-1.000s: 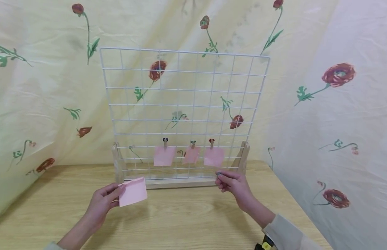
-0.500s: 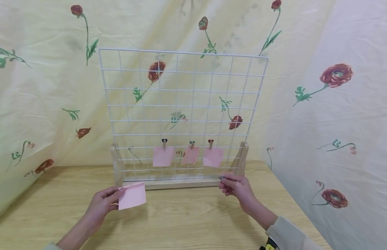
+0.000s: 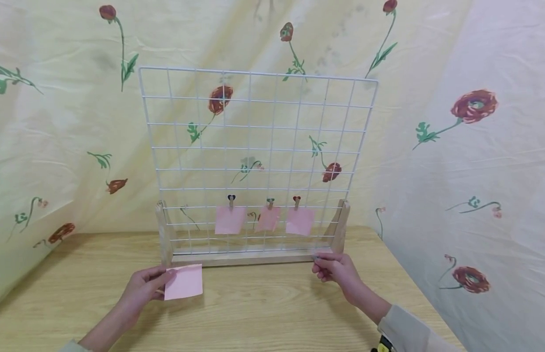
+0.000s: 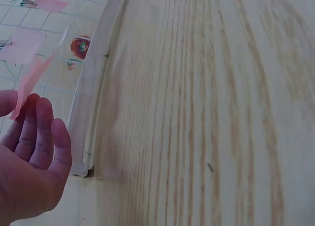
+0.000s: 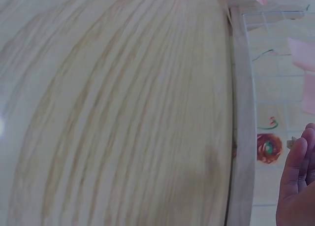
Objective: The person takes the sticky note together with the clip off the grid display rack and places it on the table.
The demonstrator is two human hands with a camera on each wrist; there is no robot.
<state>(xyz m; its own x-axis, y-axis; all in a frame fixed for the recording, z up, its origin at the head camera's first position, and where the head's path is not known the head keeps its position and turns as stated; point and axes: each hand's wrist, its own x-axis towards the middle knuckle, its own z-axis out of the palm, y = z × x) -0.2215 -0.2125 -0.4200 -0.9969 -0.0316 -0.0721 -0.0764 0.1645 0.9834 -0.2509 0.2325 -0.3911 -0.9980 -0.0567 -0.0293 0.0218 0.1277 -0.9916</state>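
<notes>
My left hand (image 3: 142, 291) pinches a pink sticky note (image 3: 184, 282) by its left edge, thumb in front, above the table near the rack's left foot. The left wrist view shows this note (image 4: 39, 73) almost edge-on. Near the right foot, my right hand (image 3: 338, 274) pinches a small clothespin (image 3: 316, 258) between thumb and forefinger. Fingers hide most of it; a pale wooden end (image 5: 290, 144) pokes out in the right wrist view. Behind both hands a white wire grid (image 3: 250, 148) stands upright. Three pink notes hang low on it, the middle one (image 3: 269, 218) narrower, each under a heart-topped clothespin (image 3: 296, 201).
A wooden base (image 3: 246, 257) with two side posts, the right one (image 3: 341, 225) included, carries the grid on a wood-grain table (image 3: 254, 313). Flowered cloth (image 3: 430, 195) hangs behind and to the right. A black and yellow object (image 3: 384, 344) shows beside the right sleeve.
Both hands have sunk a little, the left with the note, the right with the clothespin. The right hand has also shifted slightly right. The hanging notes stay put.
</notes>
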